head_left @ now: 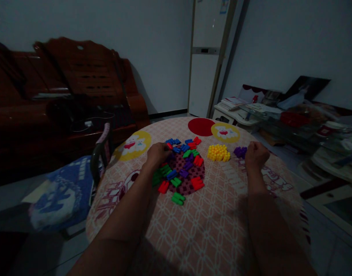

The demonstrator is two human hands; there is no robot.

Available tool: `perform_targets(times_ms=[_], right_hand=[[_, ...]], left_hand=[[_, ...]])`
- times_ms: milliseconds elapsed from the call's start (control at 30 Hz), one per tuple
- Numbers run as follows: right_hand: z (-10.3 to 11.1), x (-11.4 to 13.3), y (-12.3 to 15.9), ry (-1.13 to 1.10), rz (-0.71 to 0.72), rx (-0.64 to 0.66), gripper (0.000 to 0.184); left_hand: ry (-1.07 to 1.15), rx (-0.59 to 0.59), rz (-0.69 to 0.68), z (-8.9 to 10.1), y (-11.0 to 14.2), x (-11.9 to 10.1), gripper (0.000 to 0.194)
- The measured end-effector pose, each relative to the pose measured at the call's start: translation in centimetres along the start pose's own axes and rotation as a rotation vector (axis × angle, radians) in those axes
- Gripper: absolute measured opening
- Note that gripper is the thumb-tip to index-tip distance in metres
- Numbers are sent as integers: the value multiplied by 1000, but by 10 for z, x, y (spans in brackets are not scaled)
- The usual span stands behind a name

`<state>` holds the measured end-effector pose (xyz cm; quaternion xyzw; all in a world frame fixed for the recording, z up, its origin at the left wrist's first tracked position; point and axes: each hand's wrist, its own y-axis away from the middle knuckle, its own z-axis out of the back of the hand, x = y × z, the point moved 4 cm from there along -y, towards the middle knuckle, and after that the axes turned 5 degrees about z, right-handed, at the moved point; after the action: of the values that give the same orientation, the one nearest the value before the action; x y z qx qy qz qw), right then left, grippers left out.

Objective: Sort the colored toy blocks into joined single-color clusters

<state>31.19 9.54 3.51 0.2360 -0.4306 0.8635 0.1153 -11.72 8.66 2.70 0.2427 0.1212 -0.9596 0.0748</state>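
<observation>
My left hand (158,154) reaches into a loose spread of plastic toy blocks, its fingers bent and closed at the far left side. A red block (169,146) shows right at its fingertips, with a purple one partly hidden just below. Whether the fingers grip either I cannot tell. On the right, my right hand (257,155) is curled into a fist beside a small pile of purple blocks (240,152); its contents are hidden. Between the hands sits a tight cluster of yellow blocks (219,152). Green blocks (178,198), blue blocks (172,175) and red blocks (197,183) lie mixed around the left hand.
The round table (193,234) has a patterned cloth. A chair with a blue cover (63,195) stands at the left, before a wooden sofa (86,76). To the right is a cluttered glass-topped stand (282,119). A tall white cabinet-like unit (204,76) stands behind.
</observation>
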Motion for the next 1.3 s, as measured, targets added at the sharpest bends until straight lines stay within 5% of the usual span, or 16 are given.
perform_targets(times_ms=[100,233,433,533,633,700,767,967,1300], right_hand=[[0,10,4,-16,25,-5,26],[1,13,5,-37,19,-17,25],[-11,18,2,-226,-5,55,27],[-21,42,10,-469,-44,280,27],[-27,84,32,-685,-41,636,25],[-27,115,53,-752,42,881,25],[-26,139,70,-781,170,961,22],[-36,154,84,-750,205,809,22],[-27,119,47,-868,-154,663,14]], left_hand=[[-133,-90,48,1,2,5,18],[-85,-58,48,-2,-3,15,10],[701,148,-45,-15,-3,-13,29],[988,282,-62,-26,8,-38,46],[1048,343,-97,-35,21,-60,42],[1062,350,-115,-39,28,-70,37],[1066,358,-118,-43,33,-77,34],[1065,384,-119,-50,37,-82,34],[1108,418,-130,-59,39,-84,41]])
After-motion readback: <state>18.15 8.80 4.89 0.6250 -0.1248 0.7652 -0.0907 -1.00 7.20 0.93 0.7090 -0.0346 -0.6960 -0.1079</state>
